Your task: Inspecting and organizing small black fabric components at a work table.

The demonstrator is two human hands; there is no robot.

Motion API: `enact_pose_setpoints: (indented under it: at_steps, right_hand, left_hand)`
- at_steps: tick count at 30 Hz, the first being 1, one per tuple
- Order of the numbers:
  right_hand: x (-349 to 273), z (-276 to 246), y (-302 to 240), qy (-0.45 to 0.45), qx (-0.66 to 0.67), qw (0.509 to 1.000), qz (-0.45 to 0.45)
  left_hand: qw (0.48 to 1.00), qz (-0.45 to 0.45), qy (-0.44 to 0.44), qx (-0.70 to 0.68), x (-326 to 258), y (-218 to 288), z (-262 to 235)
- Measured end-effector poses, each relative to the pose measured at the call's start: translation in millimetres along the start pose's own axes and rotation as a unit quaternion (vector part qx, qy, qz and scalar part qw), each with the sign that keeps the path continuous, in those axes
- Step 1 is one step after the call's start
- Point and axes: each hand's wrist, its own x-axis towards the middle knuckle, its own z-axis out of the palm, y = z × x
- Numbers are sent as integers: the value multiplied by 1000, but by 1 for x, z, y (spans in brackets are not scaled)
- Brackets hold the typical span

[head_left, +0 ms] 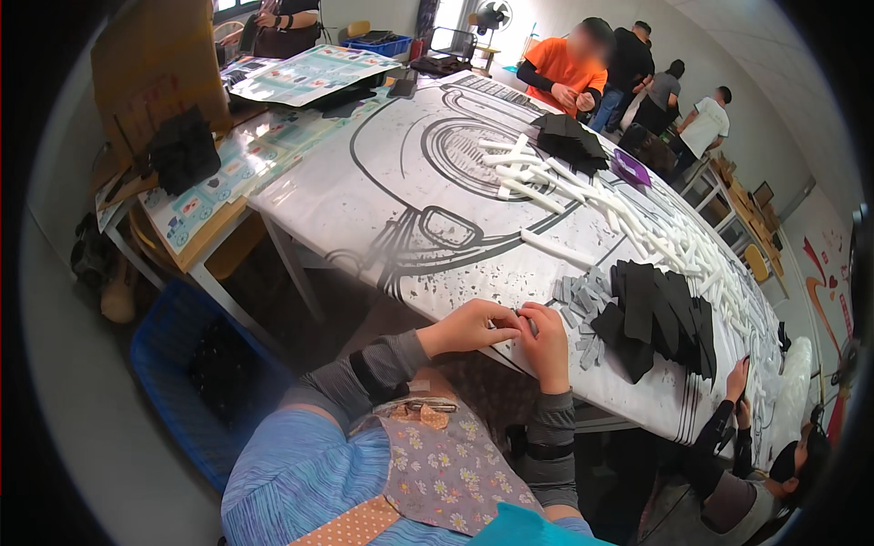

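Note:
My left hand [469, 328] and my right hand [546, 344] meet at the table's near edge, fingertips pinched together. A small dark grey piece [532, 325] shows at my right fingertips; most of it is hidden. What my left fingers pinch, if anything, is covered by the fingers. Just right of my right hand lie small grey strips [575, 296] in a loose heap. Beside them is a pile of flat black fabric-like pieces [657, 314]. A long spread of white rolls or tubes [628, 218] runs beyond, with one white tube [557, 247] apart from the rest.
The table has a white printed cover [355, 182]. Farther off are another black stack [569, 141] and a purple tray [630, 167]. A blue basket [196, 382] with dark contents stands at my left. Co-workers sit across [569, 68] and at right [728, 482].

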Motion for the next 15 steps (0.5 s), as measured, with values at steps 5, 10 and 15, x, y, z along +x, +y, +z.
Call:
enact_pose_setpoints:
  at_steps: [5, 10, 15]
  right_hand:
    - [-1, 0, 1, 3, 0, 1000, -2]
    - [-1, 2, 3, 7, -2, 1000, -5]
    - [-1, 2, 2, 6, -1, 1000, -3]
  left_hand:
    - [1000, 5, 0, 2, 0, 1, 0]
    - [1000, 7, 2, 13, 0, 2, -1]
    - [1000, 8, 3, 5, 0, 0, 0]
